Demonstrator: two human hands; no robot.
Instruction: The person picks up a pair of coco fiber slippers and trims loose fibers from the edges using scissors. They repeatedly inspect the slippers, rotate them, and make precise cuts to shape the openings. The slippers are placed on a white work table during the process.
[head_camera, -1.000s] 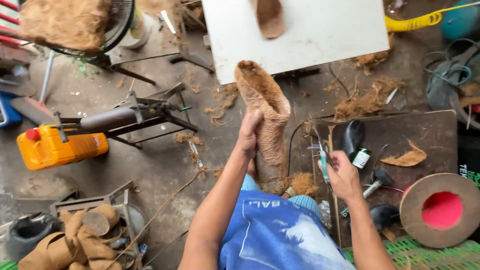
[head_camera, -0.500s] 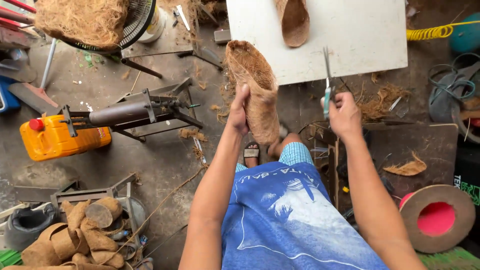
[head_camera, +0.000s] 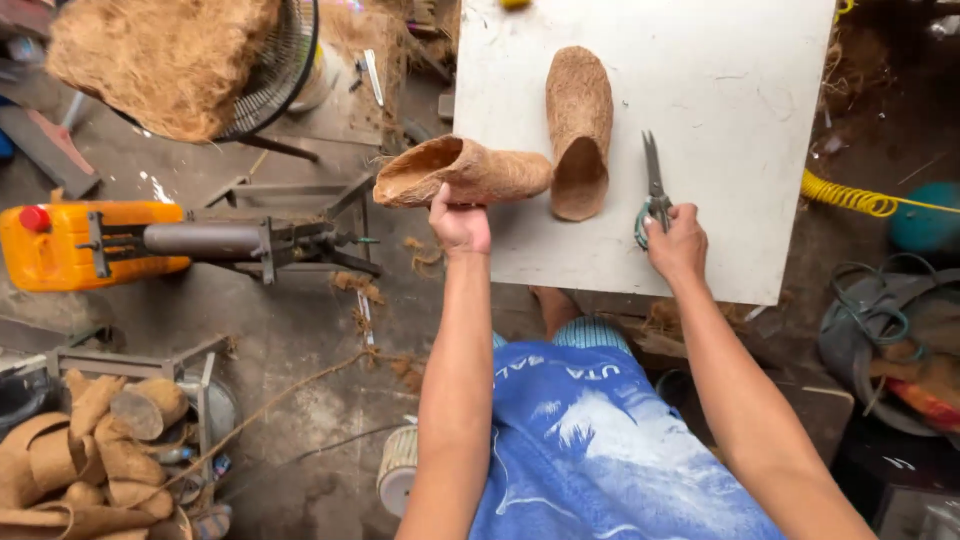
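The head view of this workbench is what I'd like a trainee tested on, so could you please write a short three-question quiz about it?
1. True or false: the left hand holds a coir fibre sleeve at the edge of the white board.
2. What does the right hand grip?
A. a hammer
B. scissors
C. a paint brush
3. Fill in: a second fibre sleeve lies on the board between the held sleeve and the ____.

Key:
1. True; part of the sleeve juts past the board's left edge.
2. B; the blades point away from the person.
3. scissors
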